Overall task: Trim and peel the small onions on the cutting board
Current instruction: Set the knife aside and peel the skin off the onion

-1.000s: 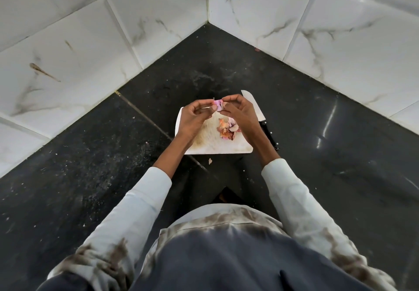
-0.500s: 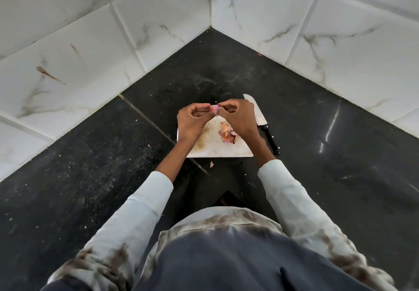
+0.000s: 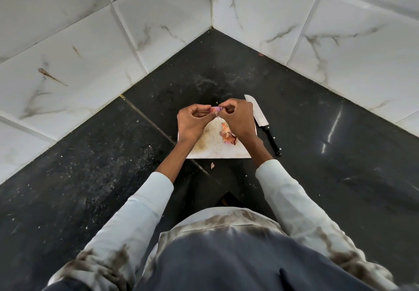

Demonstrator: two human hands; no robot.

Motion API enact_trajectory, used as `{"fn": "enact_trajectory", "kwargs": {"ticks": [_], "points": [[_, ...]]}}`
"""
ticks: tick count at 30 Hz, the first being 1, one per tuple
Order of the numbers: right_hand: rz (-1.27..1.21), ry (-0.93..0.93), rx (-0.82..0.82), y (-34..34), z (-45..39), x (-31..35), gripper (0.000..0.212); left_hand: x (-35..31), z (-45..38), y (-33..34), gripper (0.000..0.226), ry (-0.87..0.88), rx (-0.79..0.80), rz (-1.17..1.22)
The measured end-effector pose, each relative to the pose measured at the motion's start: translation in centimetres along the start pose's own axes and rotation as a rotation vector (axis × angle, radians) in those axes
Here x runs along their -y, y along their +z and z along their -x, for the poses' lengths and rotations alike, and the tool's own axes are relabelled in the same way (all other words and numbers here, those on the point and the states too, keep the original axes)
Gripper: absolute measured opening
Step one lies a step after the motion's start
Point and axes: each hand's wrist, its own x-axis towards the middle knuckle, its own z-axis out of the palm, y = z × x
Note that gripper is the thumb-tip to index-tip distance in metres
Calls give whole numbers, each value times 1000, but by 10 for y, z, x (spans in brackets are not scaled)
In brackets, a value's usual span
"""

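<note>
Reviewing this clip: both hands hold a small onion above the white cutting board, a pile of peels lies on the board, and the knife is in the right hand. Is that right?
Not quite: the knife is not in the right hand. The head view shows it lying on the black counter beside the cutting board. The rest holds: the left hand and the right hand pinch the small onion above the board, with the peels on it.

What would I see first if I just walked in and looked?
Two hands, the left hand and right hand, pinching a small pink onion above a white cutting board. Orange peels lie on the board, and a black-handled knife rests on the dark counter beside its right edge.
</note>
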Motion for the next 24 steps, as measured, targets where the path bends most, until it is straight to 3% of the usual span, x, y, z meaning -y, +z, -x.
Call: {"fn": "enact_trajectory", "kwargs": {"ticks": [10,14,24], "points": [[-156,104,49,0,0,-4,5,5,-6,0,31,-84,-21,88],[-185,119,97,3,-2,-5,24,9,-9,-1,26,-137,-50,136],[-178,118,82,5,-3,-10,27,7,-7,-1,19,-147,-33,172]]}}
